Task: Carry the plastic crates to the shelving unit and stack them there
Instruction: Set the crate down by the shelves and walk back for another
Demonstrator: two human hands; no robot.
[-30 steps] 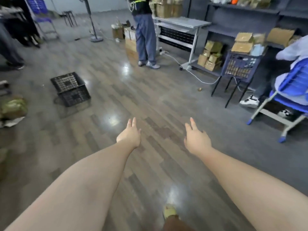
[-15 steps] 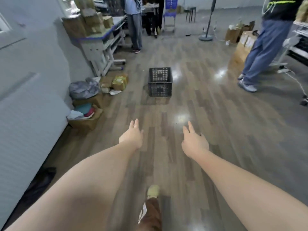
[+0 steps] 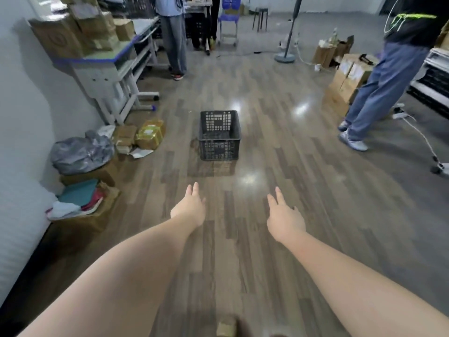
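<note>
Head view: crate [image 3: 220,135] on floor, well beyond left hand [image 3: 189,209] and right hand [image 3: 284,220], both spread empty

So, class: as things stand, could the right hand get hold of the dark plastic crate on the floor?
Probably not yet. The right hand is open and empty, but bare floor lies between it and the crate. Nothing blocks the way, so a few steps forward should likely bring it within reach.

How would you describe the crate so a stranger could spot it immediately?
Start from the wood-plank floor in the middle of the room. The dark plastic crate stands there alone, ahead of both open hands. Unlike the cardboard boxes by the wall, it has perforated lattice sides and an open top.
</note>
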